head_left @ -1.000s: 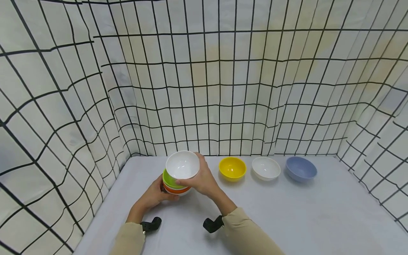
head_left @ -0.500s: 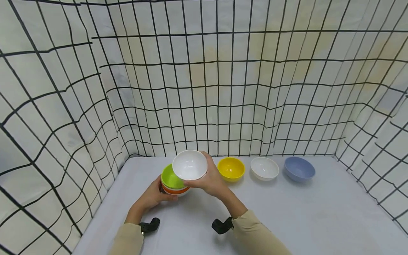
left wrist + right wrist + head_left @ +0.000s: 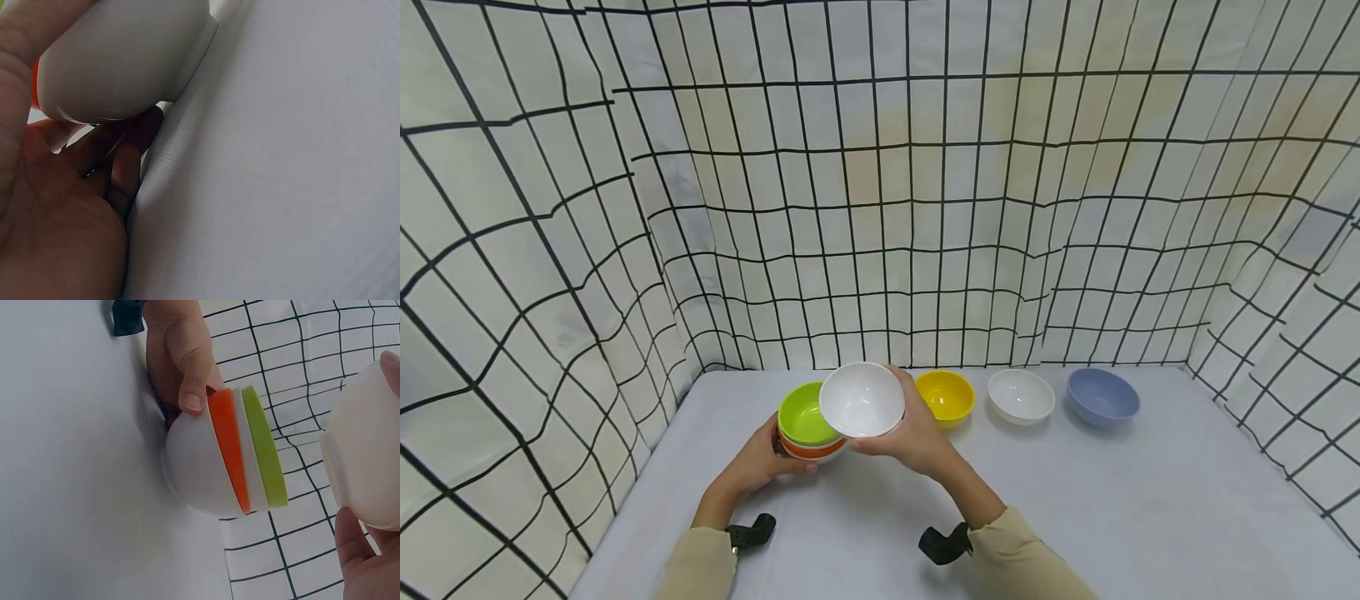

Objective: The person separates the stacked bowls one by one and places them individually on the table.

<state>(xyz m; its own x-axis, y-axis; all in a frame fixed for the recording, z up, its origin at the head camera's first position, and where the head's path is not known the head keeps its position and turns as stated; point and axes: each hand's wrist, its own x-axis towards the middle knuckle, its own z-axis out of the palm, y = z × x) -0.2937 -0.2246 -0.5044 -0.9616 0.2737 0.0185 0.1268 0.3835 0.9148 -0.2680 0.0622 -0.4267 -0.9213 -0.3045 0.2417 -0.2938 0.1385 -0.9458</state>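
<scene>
With thumb and fingers, my right hand (image 3: 919, 437) grips a white bowl (image 3: 861, 400) by its side, raised and tilted so its inside shows. Just left of it, my left hand (image 3: 756, 462) holds a nested stack of bowls on the table. The stack's top is a green bowl (image 3: 805, 417). Beneath that, in the right wrist view, come a thin white rim, an orange bowl (image 3: 228, 444) and a white bottom bowl (image 3: 194, 456). In the left wrist view, the thumb and curled fingers lie around the bottom bowl. The held bowl (image 3: 365, 450) is apart from the stack there.
Along the back of the white table (image 3: 1135, 517) stand a yellow bowl (image 3: 946, 398), a white bowl (image 3: 1021, 397) and a blue bowl (image 3: 1102, 398) in a row. A white cloth wall with a black grid (image 3: 910, 200) closes off the back and sides.
The right hand has lifted the white bowl off the green one and carried it to the right, lowering it slightly at the end. The left hand stays at the stack.
</scene>
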